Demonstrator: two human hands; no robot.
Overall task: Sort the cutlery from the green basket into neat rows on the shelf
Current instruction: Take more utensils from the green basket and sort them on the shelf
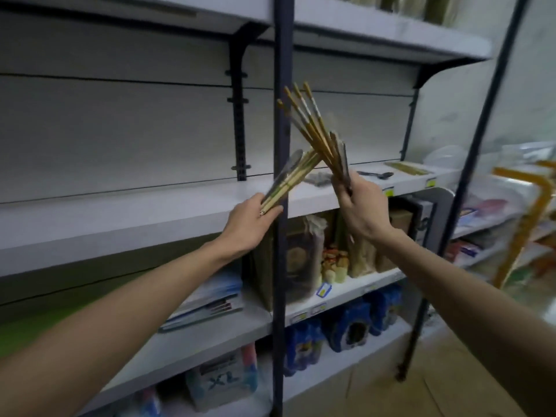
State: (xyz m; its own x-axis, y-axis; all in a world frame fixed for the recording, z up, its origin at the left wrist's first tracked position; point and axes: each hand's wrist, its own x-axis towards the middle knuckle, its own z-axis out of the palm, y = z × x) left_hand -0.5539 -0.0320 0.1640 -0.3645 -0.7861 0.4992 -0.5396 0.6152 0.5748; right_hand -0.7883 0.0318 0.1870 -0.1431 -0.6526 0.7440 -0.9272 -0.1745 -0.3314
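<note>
Bamboo-coloured chopsticks filled both hands. The left hand [249, 219] had its grip clamped on the lower end of a wrapped chopstick bundle [288, 179], a tight pack whose free end slanted up and away to the right of that grip. The right hand [361, 206] was clenched around a fanned bunch of chopsticks [313, 127], their gold-banded tips spreading upward and to the left above the fist, with what looked like darker utensil handles pinched in the same grip, though blur made that uncertain. The two bunches crossed just above and between the hands, in front of the dark shelf upright [281, 70].

Beyond the right grip, on the white shelf [150, 209], lay a dark spoon [377, 175] and, farther right, a flat row of pale chopsticks [407, 168]. A blurred grey item lay on the shelf just past the crossing point; it could not be identified. The green basket was not in view.

The step in hand appeared to be the sorting itself: cutlery lifted to shelf height, kinds being separated between the hands before being laid down. The next move likely called for lowering one bundle flat onto the bare shelf, parallel to the row already there, and for keeping the loose fan squeezed together so that no stick slipped out.
</note>
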